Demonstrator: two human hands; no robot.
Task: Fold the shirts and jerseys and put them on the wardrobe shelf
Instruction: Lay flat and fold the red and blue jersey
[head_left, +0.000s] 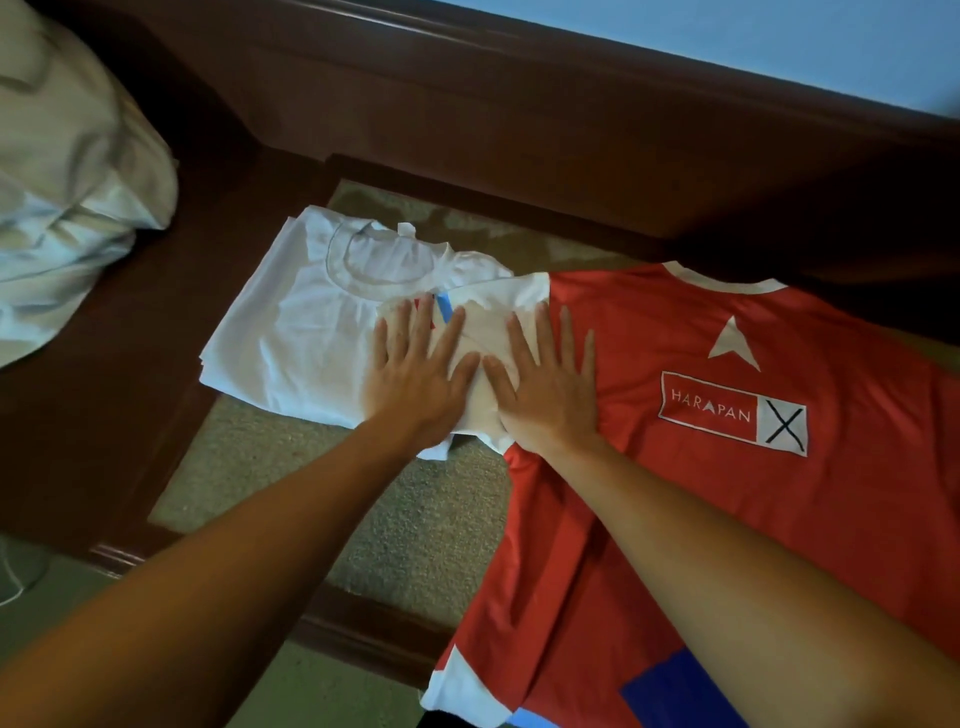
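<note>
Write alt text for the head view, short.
Both hands, left hand and right hand, press flat on the white sleeve of a red jersey spread out, beside a folded white shirt on a beige surface.

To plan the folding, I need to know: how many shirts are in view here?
2. A folded white shirt lies at left. A red shirt is spread out at right, its white sleeve pressed flat under both hands. Other shirts may lie folded under the white one.
</note>
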